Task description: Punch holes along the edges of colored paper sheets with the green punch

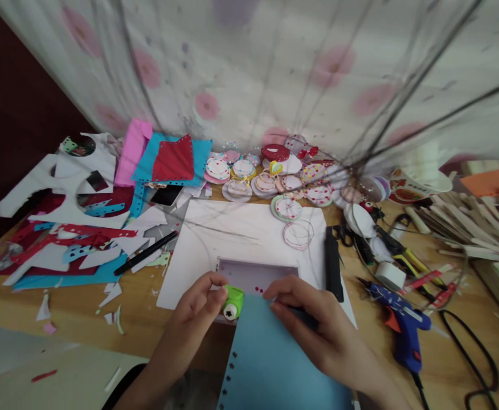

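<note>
Between the thumb and fingers of my left hand (198, 310) is a small green craft punch (234, 297) with a white round part that bears a dark flower-shaped mark. My right hand (313, 322) pinches the top edge of a blue sheet of paper (283, 359). The sheet's top left corner meets the punch; whether it sits inside the slot I cannot make out. A row of small flower-shaped holes runs down the sheet's left edge. Behind the hands lies a shallow pale purple tray (258, 263) with a few tiny red paper flowers in it.
White paper (232, 228) lies under the tray. Paper scraps (91, 233) and a black pen (147, 252) are on the left. Several decorated paper discs (287, 208) stand behind. A blue glue gun (403, 324), pliers (416, 262) and wooden sticks (484, 222) are at right.
</note>
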The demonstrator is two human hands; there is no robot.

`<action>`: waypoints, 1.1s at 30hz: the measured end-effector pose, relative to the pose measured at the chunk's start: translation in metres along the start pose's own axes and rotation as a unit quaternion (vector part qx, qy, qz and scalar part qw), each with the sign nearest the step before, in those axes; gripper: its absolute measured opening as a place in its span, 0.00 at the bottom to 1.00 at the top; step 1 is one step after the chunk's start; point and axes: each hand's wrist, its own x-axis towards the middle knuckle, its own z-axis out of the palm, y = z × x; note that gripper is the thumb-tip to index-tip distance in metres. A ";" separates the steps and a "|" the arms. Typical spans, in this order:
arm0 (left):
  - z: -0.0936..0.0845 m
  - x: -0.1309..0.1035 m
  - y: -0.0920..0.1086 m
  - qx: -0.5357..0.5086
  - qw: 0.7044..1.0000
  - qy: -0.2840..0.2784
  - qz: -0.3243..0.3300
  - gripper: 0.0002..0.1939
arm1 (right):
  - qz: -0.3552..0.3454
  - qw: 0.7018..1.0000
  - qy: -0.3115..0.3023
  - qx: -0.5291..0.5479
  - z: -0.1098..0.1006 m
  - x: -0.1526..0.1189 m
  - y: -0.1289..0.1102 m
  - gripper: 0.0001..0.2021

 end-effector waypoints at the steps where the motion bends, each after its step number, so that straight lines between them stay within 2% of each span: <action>1: 0.000 0.000 0.000 -0.003 1.000 -0.006 -0.001 0.16 | 0.002 1.000 -0.001 -0.001 0.000 0.000 0.000 0.05; 5: 0.000 0.000 0.001 -0.011 0.999 -0.033 -0.008 0.16 | 0.006 1.000 -0.009 -0.003 -0.001 -0.001 -0.001 0.05; 18: 0.003 -0.002 0.005 0.044 0.999 -0.023 -0.002 0.18 | 0.014 1.000 -0.014 -0.002 0.004 0.002 0.002 0.06; 23: 0.005 0.001 0.003 -0.011 0.992 -0.123 -0.004 0.20 | 0.019 1.000 -0.022 -0.005 0.005 0.004 0.005 0.05; 27: 0.006 0.000 0.001 -0.001 0.995 -0.103 -0.007 0.15 | 0.018 0.999 -0.030 -0.013 0.005 0.005 0.006 0.06; 33: 0.000 -0.004 0.005 0.042 0.989 -0.145 -0.004 0.16 | 0.032 0.998 -0.034 -0.037 0.004 0.006 0.009 0.06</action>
